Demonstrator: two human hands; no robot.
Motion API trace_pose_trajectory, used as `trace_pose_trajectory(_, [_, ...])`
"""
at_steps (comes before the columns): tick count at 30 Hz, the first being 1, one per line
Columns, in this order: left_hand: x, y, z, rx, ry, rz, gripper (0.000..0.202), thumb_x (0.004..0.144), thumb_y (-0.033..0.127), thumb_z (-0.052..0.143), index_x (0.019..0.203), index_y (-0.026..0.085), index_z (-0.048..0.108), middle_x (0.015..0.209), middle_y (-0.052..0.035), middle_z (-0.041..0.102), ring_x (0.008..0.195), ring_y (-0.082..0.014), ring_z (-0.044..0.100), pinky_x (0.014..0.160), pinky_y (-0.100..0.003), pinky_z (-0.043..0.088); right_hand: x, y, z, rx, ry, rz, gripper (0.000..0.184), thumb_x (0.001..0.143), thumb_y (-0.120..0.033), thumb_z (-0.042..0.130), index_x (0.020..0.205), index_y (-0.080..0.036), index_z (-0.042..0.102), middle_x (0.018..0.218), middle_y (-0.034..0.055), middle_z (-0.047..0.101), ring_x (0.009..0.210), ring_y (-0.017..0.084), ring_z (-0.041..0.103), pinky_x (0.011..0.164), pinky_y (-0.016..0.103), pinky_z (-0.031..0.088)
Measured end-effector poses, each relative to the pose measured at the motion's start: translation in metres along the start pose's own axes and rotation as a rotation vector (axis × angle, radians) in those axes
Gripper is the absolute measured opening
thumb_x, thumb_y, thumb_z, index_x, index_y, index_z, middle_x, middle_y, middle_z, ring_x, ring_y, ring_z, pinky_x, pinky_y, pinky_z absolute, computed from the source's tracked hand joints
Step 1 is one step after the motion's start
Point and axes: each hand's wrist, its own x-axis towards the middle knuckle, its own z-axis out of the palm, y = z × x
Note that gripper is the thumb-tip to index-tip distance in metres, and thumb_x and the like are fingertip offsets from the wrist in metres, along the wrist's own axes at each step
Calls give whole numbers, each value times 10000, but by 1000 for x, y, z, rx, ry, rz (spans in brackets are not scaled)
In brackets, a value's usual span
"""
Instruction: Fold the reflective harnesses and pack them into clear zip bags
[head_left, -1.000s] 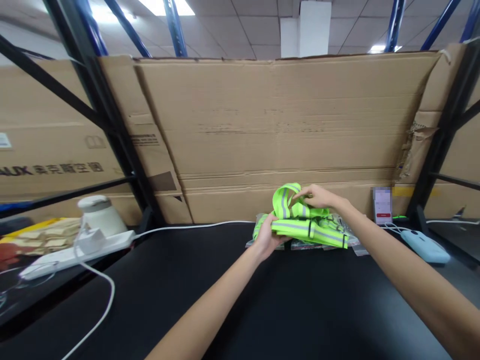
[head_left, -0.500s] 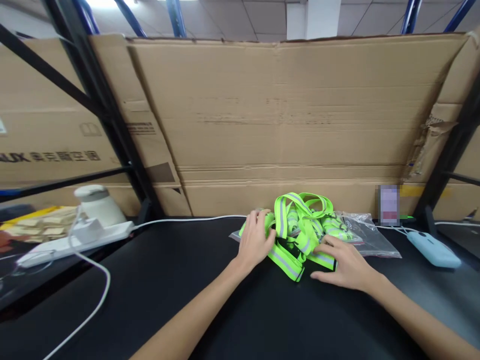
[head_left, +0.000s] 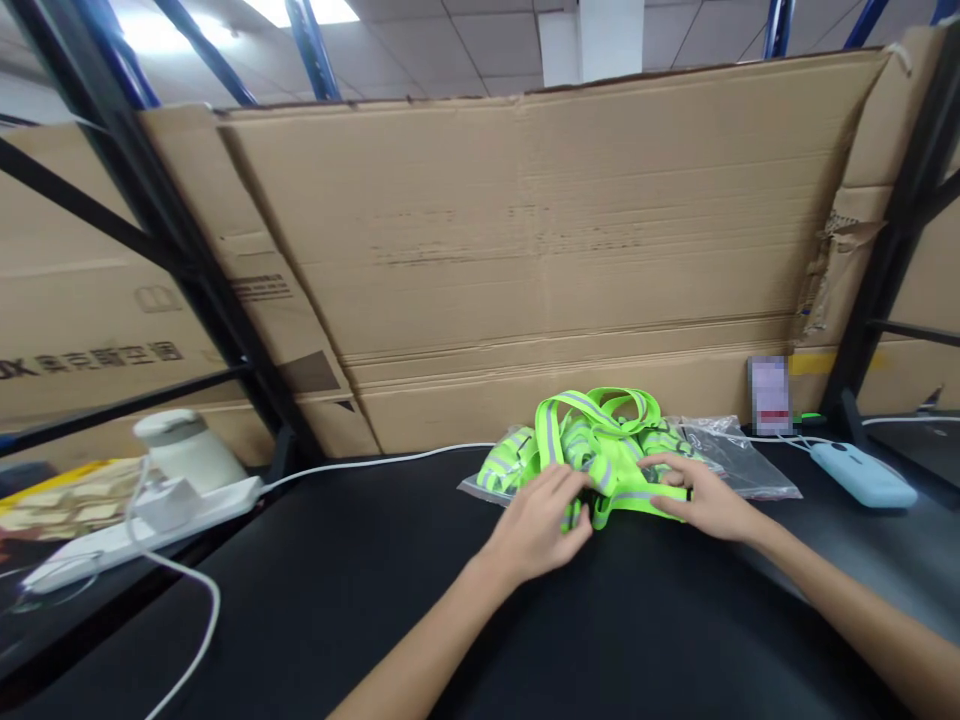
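Note:
A tangle of neon-green reflective straps [head_left: 600, 420] with grey stripes lies on the black table, in front of the cardboard wall. At its near left side, my left hand [head_left: 544, 520] has its fingers curled on a fold of strap, partly hiding it. My right hand [head_left: 705, 497] closes thumb and fingers about the strap end on the right. Under the tangle, more bundled green straps [head_left: 506, 460] lie in clear plastic. A clear plastic bag [head_left: 750, 470] spreads out to the right of the pile.
At the right are a light-blue power bank [head_left: 862, 475] with a cable and a blurred phone-like object [head_left: 770, 397]. On the left stand a white power strip [head_left: 142, 530] and a pale jug [head_left: 187, 450]. Black rack posts [head_left: 187, 270] frame the cardboard panel [head_left: 540, 240].
My left hand has moved right and nearer, from the pile's left side onto a strap fold. My right hand has closed on the strap end. The view has shifted slightly.

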Motion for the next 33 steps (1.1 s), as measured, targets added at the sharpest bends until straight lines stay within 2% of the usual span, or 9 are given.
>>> trace_pose_trajectory(2, [1,-16,-14,-54,109,-142,157,856,222,558,1012,224,572,816,-32,638,733,-201,612,686,-309,470,1,-1,-15,109,-31,87,325,867,-354,664,1147,-190,653,691,-25,587,613,154,547,569,278,448])
trace_pose_trajectory(4, [0,-34,-27,-215,146,-318,143,840,276,609,955,221,544,571,63,498,523,-145,495,563,-261,381,-1,0,-31,216,-77,189,342,850,-411,695,1109,-189,666,651,-34,557,555,131,506,490,237,374])
trace_pose_trajectory(6, [-3,-54,-38,-484,179,-492,260,809,353,684,951,210,520,558,79,510,486,-118,466,533,-233,346,-3,4,-44,307,-133,269,393,843,-449,712,1138,-197,651,626,-44,551,511,110,484,451,208,322])
trace_pose_trajectory(9, [-14,-80,-54,-794,109,-628,381,744,428,772,916,192,528,654,46,585,568,-116,527,575,-221,383,-7,11,-56,347,-292,333,517,838,-481,727,1243,-189,595,587,-42,603,423,75,432,399,177,274])
trace_pose_trajectory(14, [-38,-98,-69,-958,-377,-668,386,664,333,861,853,171,566,709,38,582,643,-107,524,654,-232,420,-7,18,-56,343,-581,412,694,809,-502,773,1326,-163,458,659,9,718,379,73,499,332,148,319])
trace_pose_trajectory(16, [-42,-97,-68,-962,-484,-665,382,638,297,877,849,168,585,769,29,581,679,-109,521,658,-230,421,-7,20,-54,356,-641,437,696,799,-490,789,1295,-174,418,725,35,748,407,91,562,336,149,361])
trace_pose_trajectory(22, [-43,-97,-65,-741,-601,-639,397,578,308,914,768,172,593,672,56,512,653,-111,464,592,-210,366,-6,27,-52,360,-646,450,597,752,-448,838,1086,-215,403,787,36,756,446,115,628,370,170,437])
trace_pose_trajectory(26, [-46,-100,-71,-792,-712,-668,428,535,320,924,678,179,546,600,65,508,581,-103,445,555,-214,355,-6,31,-55,342,-619,441,527,728,-441,855,975,-200,457,743,14,730,428,85,583,367,159,426])
trace_pose_trajectory(33, [-49,-98,-75,-781,-812,-691,315,565,358,912,688,173,689,538,57,514,519,-94,428,526,-215,317,-7,35,-58,303,-612,413,515,718,-430,858,1022,-190,518,745,-6,697,462,71,545,392,163,450])
